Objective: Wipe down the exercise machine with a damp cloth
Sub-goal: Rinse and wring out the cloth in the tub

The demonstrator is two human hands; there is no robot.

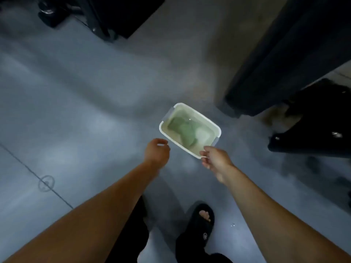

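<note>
A white rectangular tub (214,123) hangs above the grey floor at the middle of the view. In it a green cloth (185,128) lies soaking in water. My right hand (214,160) pinches the tub's near right corner between thumb and fingers. My left hand (156,151) hovers just left of the tub, fingers loosely curled, holding nothing and not touching it. Black parts of the exercise machine (296,48) stand at the upper right, blurred.
More black machine framing (106,14) stands at the top left. A dark base or bag (313,122) lies at the right. The grey floor (76,111) spreads wide to the left. My sandalled foot (201,224) is below the tub.
</note>
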